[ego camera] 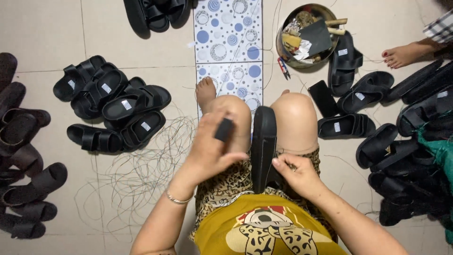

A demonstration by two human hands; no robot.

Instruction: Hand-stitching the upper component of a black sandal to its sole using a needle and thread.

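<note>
Head view: a black sandal is stood on edge between the knees, steadied low down by the right hand, fingers closed against it. A black strap piece is pinched in the raised left hand. Should that pinch loosen, the strap could be dropped into the loose thread tangle. Small white rectangular labels are seen inside the finished sandals on the left.

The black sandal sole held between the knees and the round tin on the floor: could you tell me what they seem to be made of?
Black sandal sole: probably foam or rubber, matte, thick and evenly moulded, with no shine. Round tin: looks like metal, its rim dull and tarnished with a faint gleam.
</note>
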